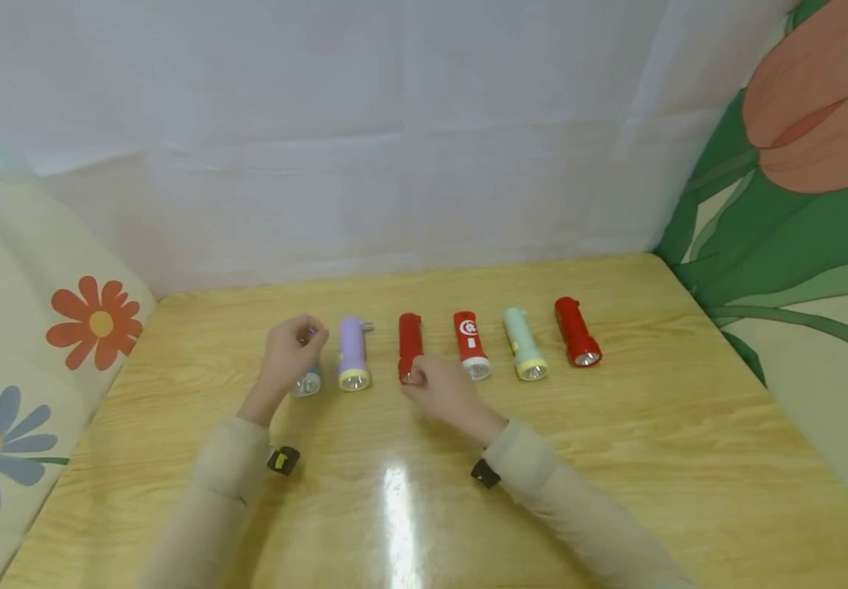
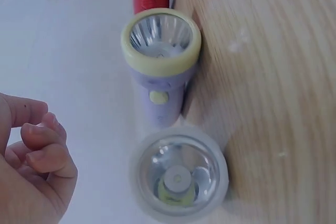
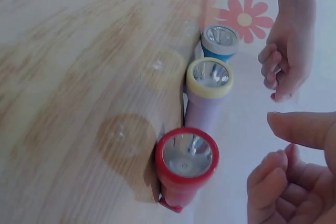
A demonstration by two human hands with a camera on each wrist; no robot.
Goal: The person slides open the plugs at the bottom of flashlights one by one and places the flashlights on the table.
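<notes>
Flashlights lie in a row on the wooden table, their lenses toward me. My left hand (image 1: 290,353) hovers over the leftmost one, a white-headed flashlight (image 1: 308,384) with a blue band, and hides most of its body. Its fingers are loosely curled around nothing, as the left wrist view shows. My right hand (image 3: 294,177) is above a red flashlight (image 3: 187,156), thumb and fingers apart with nothing between them. Between these two lies a purple flashlight (image 1: 354,352) with a yellow rim and metal prongs sticking out near its rear end.
To the right lie a red-and-white flashlight (image 1: 471,343), a mint-green flashlight (image 1: 524,343) with a yellow rim, and another red flashlight (image 1: 577,331). A white cloth (image 1: 394,204) hangs behind the wooden table (image 1: 365,507); flower-patterned cloths (image 1: 822,229) flank it.
</notes>
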